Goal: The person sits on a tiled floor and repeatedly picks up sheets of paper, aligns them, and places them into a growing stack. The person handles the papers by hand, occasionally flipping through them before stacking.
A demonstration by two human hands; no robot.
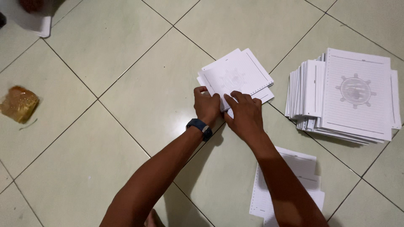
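Head view: left hand (206,105) and right hand (245,114), side by side with fingers curled down, pinch the near edge of a small set of lined sheets (237,73) lying on the tiled floor (126,63). Squaring is best done by keeping both thumbs level and tapping edges flush. A tall sheet stack (349,96) lies right; loose sheets (294,168) lie under the right forearm.
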